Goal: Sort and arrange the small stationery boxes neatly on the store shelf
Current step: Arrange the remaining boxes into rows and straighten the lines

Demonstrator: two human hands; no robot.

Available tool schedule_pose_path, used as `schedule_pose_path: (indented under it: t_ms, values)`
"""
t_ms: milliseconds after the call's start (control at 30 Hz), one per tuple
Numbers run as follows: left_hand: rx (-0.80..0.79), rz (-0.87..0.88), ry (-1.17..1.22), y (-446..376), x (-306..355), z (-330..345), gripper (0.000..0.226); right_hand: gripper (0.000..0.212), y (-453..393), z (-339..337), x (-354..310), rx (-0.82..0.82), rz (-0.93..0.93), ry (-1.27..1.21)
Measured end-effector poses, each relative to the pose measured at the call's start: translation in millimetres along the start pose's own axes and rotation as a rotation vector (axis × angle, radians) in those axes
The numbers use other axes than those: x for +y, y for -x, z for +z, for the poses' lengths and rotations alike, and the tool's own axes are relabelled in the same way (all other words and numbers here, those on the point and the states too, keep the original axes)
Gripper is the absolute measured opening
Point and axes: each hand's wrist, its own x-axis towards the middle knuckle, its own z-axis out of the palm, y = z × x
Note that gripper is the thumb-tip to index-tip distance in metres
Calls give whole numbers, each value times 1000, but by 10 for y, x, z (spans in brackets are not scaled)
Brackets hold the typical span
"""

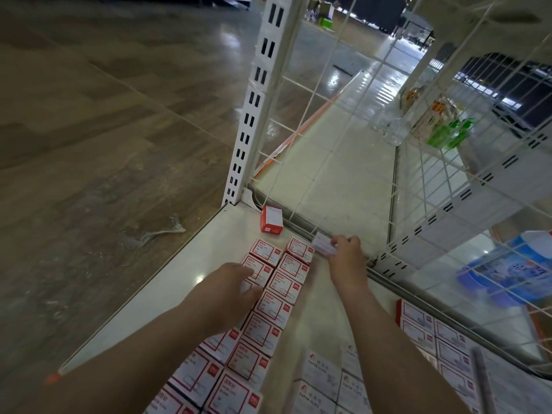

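Note:
Two rows of small red-and-white stationery boxes (277, 291) lie flat on the white shelf (191, 264), running toward me. My left hand (233, 282) rests on the left row, fingers spread over a box near its far end. My right hand (343, 249) pinches one small box (324, 245) just past the far end of the right row, close to the wire back panel. A single red box (271, 219) stands apart in the shelf's far corner. White paper-clip boxes (322, 375) and more red-edged boxes (430, 327) sit at the lower right.
A white slotted upright post (254, 100) rises at the shelf corner. Wire mesh (448, 144) backs the shelf, with green bottles (451, 132) and a blue pack (513, 267) behind it. The wooden floor (104, 115) lies left of the shelf edge.

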Motion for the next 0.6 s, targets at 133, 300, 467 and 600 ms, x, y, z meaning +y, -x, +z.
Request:
schedule_pose_path:
  t_ms: [133,300,467,600]
  values:
    - [29,-2,-29,18,1,4,46,31,-4,6,61,-6,-33,13]
    - [-1,4,-2,28,35,48,44,21,-31,-51,139,-112,14,-165]
    - [2,48,-8,38,49,45,40,25,11,-102,219,-128,18,-208]
    - [-1,80,-20,37,83,69,36,45,164,-145,274,-100,53,-232]
